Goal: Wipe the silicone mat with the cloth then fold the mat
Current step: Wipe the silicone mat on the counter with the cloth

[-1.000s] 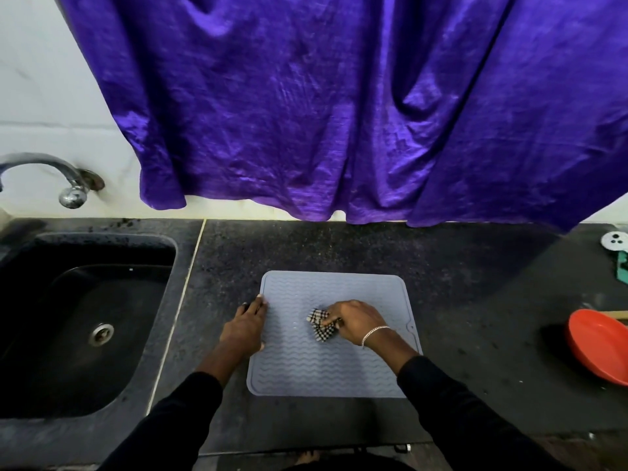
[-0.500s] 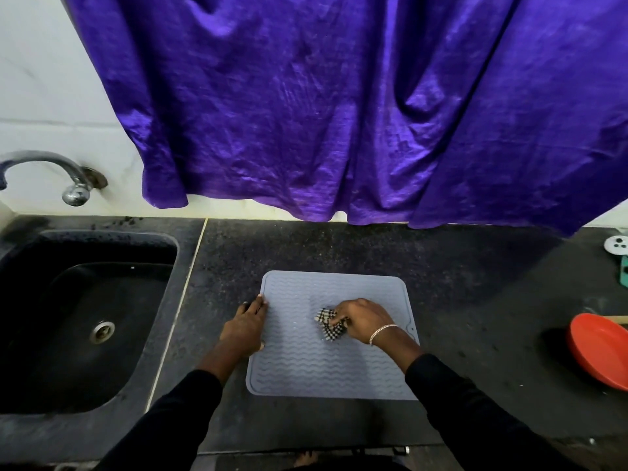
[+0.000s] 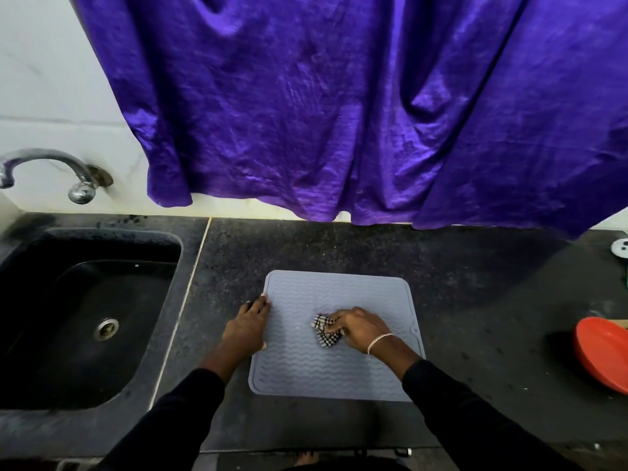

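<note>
Right hand (image 3: 361,329) presses checked cloth (image 3: 324,331) on grey mat (image 3: 336,372); left hand (image 3: 247,329) pins its edge.

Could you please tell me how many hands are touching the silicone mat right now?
2. The left hand presses on the left edge of the silicone mat; the right hand holds the checked cloth against the mat near its middle. Neither is hidden.

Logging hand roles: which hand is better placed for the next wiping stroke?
Right. The right hand grips the cloth on the mat; the left hand rests on its left edge, empty.
</note>
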A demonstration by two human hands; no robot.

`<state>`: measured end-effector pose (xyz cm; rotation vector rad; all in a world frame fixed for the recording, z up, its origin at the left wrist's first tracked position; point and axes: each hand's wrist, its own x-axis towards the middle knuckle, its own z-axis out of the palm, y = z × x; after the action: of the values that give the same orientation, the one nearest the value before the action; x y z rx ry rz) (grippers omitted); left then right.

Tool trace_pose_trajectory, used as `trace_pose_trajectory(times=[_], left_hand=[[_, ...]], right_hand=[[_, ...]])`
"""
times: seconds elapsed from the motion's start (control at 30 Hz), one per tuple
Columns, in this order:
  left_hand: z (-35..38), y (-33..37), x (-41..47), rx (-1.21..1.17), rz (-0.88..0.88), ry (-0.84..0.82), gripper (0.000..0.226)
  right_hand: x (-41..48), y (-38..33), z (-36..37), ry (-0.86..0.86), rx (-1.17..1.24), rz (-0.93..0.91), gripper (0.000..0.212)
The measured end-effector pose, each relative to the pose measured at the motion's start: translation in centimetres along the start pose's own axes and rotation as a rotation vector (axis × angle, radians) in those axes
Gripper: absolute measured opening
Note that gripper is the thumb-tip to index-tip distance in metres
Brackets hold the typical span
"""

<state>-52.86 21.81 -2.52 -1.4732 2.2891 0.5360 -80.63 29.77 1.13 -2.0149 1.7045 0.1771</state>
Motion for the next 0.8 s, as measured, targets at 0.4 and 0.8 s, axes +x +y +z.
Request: trace_pose_trajectory(times=[0.4,0.8], left_hand=[[-0.2,0.2,0.0,-0.008,-0.003,0.003,0.109],[-0.3,0.1,-0.2,-0.033,0.003,0.013,0.108]], right_hand=[[2.6,-4.3,-0.7,0.029,0.016,-0.076,0.048],[1.6,-1.5,-1.4,-0.008,-0.070,-0.013,0.042]])
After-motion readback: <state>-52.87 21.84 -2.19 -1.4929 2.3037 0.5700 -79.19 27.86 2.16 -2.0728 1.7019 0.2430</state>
